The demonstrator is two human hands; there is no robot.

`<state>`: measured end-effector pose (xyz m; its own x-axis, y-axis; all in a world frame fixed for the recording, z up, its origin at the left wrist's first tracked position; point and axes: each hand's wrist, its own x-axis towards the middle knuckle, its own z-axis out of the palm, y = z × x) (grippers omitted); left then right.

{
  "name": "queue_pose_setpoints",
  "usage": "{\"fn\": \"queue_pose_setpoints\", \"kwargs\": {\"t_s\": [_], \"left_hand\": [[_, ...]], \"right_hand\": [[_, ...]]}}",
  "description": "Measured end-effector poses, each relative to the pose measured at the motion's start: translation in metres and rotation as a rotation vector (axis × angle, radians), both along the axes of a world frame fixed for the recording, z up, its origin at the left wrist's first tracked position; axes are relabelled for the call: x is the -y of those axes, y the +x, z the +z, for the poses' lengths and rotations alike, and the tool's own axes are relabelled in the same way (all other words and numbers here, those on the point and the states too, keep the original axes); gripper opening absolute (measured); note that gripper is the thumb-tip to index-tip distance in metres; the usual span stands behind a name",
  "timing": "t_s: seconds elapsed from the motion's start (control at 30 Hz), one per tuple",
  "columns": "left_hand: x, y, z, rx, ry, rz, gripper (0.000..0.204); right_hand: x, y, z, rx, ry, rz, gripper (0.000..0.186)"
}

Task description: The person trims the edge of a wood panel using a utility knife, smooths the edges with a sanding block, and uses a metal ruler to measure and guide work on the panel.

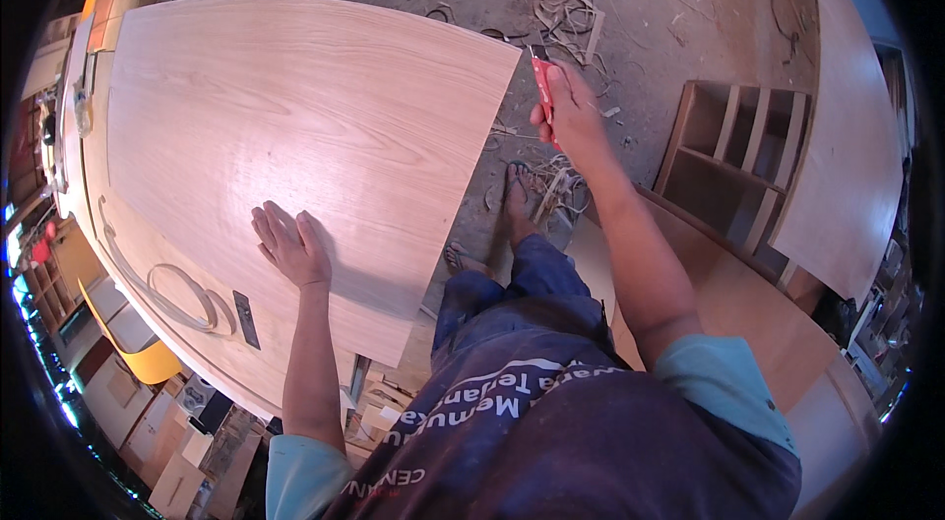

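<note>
Concrete floor (669,48), grey and littered with at least two tangled heaps of thin pale strips (566,28), spreads beyond one light wooden tabletop (276,363) in your workshop. On that tabletop lies one large, flat, pale wood-grained panel (325,117), covering most of what you can see of it; the panel's near right corner juts out past the tabletop's edge toward you.

Your two hands are well apart. Your left hand (292,244) rests palm down on the panel, fingers extended, nearer its left side than its far right corner, gripping nothing. Your right hand (569,117) is closed around one red-handled cutter with a black tip (544,92), held just beyond the panel's far right corner; you cannot tell from here whether its tip touches the wood.

Toward the tabletop's left edge lie two more things: one loosely coiled pale strip (210,306) and, just beside it, one dark, narrow rectangular plate (246,320).

Your two sandalled feet (517,187) stand on the floor near the panel's right edge. To your right are one open wooden cabinet frame with several compartments (728,122) and, next to it, one tall, pale, smooth board (847,156).
</note>
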<state>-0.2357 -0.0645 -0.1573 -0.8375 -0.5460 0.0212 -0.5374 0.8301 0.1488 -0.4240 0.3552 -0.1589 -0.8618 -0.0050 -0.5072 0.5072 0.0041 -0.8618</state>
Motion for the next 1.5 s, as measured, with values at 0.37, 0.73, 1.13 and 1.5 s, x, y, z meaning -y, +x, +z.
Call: {"fn": "queue_pose_setpoints", "kwargs": {"t_s": [0.37,0.73,1.13,1.5], "left_hand": [[0.002,0.001,-0.002,0.008,-0.017,0.0,0.073],[0.001,0.0,-0.001,0.016,-0.016,-0.004,0.073],[-0.001,0.001,-0.001,0.0,0.024,-0.017,0.073],[0.002,0.0,-0.003,0.003,0.012,-0.03,0.075]], "right_hand": [[0.01,0.007,0.002,-0.023,0.112,0.027,0.041],[0.012,0.009,-0.001,-0.017,0.073,-0.01,0.041],[-0.002,-0.002,-0.019,-0.17,0.317,0.126,0.04],[0.004,0.017,-0.007,-0.204,0.493,0.233,0.034]]}}
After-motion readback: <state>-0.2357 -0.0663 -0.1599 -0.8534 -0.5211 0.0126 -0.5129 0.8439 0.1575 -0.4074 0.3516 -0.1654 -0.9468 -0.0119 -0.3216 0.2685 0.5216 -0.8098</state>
